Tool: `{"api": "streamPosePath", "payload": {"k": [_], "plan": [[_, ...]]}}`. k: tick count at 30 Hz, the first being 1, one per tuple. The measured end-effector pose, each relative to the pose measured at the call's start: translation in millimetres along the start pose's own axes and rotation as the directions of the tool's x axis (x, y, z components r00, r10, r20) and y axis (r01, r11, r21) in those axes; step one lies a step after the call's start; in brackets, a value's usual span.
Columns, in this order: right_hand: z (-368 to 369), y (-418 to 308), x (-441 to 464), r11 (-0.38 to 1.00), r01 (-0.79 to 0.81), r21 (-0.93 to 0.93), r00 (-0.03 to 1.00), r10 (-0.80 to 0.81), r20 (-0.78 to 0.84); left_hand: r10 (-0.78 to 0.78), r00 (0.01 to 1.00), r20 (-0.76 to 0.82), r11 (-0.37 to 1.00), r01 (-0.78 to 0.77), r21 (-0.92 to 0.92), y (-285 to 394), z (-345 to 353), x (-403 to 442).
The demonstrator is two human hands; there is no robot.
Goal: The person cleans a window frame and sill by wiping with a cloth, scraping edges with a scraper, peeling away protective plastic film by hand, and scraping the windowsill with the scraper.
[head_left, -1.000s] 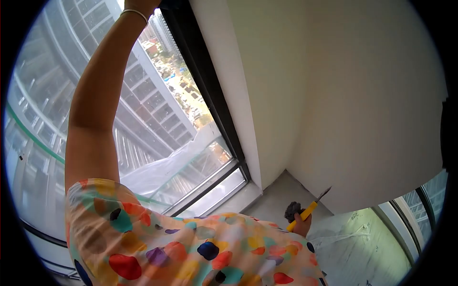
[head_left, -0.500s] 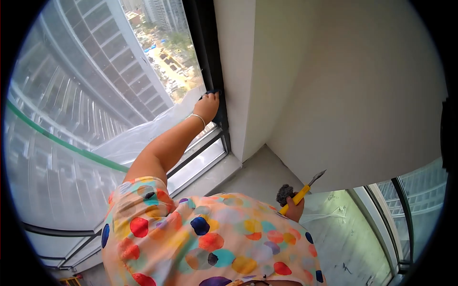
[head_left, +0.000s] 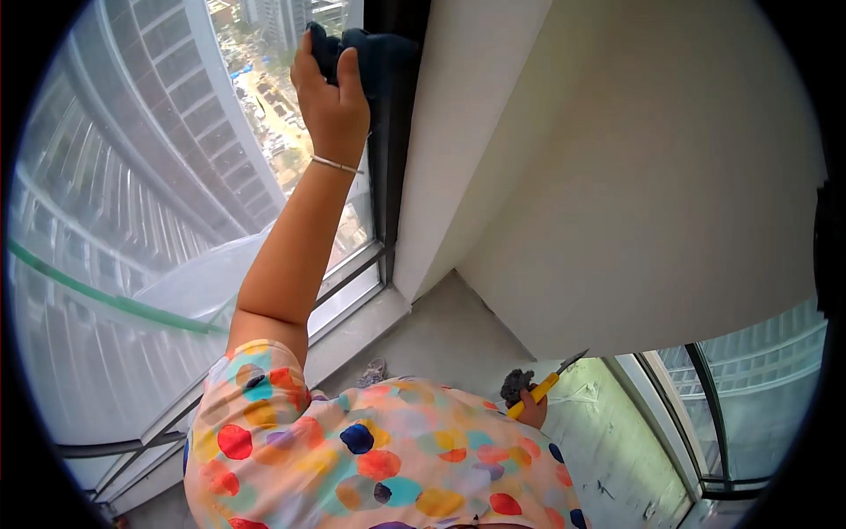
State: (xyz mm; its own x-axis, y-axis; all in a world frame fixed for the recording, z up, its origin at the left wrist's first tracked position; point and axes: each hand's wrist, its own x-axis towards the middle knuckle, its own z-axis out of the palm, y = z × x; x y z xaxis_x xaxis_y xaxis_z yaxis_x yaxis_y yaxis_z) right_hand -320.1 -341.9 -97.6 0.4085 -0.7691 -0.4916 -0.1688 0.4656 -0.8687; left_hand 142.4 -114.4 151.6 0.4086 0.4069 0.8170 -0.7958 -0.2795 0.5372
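Raised at the window, my left hand (head_left: 335,101) grips a dark blue cloth (head_left: 366,60), which rests against the black window frame (head_left: 397,132). A thin bracelet circles the wrist. Low on the right, my right hand (head_left: 531,409) is closed around a yellow-handled tool (head_left: 534,396) with a pointed metal blade aimed up and right. A dark grey, fuzzy wad (head_left: 516,384) is held in that same hand, beside the handle.
Tall glass panes (head_left: 132,176) with a plastic sheet (head_left: 207,273) fill the left. A pale wall (head_left: 652,176) rises beside the frame. Below are the grey floor (head_left: 449,335), a shoe (head_left: 374,372), and more windows (head_left: 749,388) at right.
From high up, my left hand came down the frame with the cloth, then rose again to the upper part. My right hand still holds the tool and wad. The view has shifted.
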Motion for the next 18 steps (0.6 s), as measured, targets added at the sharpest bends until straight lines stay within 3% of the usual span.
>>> {"api": "streamPosePath", "payload": {"k": [2, 3, 5, 10, 12, 15, 16, 17, 18], "plan": [[20.8, -3.7, -2.9, 1.0, -0.002, -0.02, 0.999, 0.003, 0.04, 0.208, 0.964, 0.165, 0.969, -0.226, 0.099, 9.9, 34.4, 18.3], [27.0, -6.9, -7.8, 0.999, -0.007, -0.045, 0.998, 0.009, 0.054, 0.218, 0.955, 0.2, 0.935, -0.263, 0.239, 19.4, 46.9, 12.1], [31.2, -4.2, -3.6, 0.997, -0.012, -0.073, 0.997, 0.018, 0.079, 0.281, 0.959, 0.026, 0.937, -0.28, 0.209, 29.1, 52.5, 13.1], [33.8, 10.9, -4.3, 0.991, -0.064, -0.118, 0.996, 0.07, 0.048, 0.18, 0.951, 0.252, 0.923, -0.252, 0.29, -45.8, 37.1, -72.7], [32.8, 8.9, -4.2, 0.985, -0.072, -0.158, 0.996, 0.078, 0.033, 0.028, 0.956, 0.294, 0.936, -0.129, 0.329, -64.2, 22.4, -115.5], [46.4, -8.6, -17.8, 0.968, -0.069, -0.241, 0.997, 0.062, -0.035, -0.249, 0.872, 0.42, 0.918, 0.074, 0.39, -103.8, -23.1, -199.5], [50.3, -12.3, -21.7, 0.963, -0.035, -0.268, 0.998, 0.022, -0.051, -0.392, 0.79, 0.471, 0.876, 0.164, 0.455, -115.9, -43.4, -229.2], [49.6, -11.7, -22.5, 0.965, -0.023, -0.261, 0.999, 0.012, -0.044, -0.611, 0.594, 0.524, 0.773, 0.304, 0.556, -135.5, -63.3, -259.4], [46.6, -9.2, -22.3, 0.967, -0.013, -0.253, 0.999, 0.005, -0.035, -0.801, 0.4, 0.447, 0.597, 0.462, 0.656, -165.1, -83.1, -305.0]]}}
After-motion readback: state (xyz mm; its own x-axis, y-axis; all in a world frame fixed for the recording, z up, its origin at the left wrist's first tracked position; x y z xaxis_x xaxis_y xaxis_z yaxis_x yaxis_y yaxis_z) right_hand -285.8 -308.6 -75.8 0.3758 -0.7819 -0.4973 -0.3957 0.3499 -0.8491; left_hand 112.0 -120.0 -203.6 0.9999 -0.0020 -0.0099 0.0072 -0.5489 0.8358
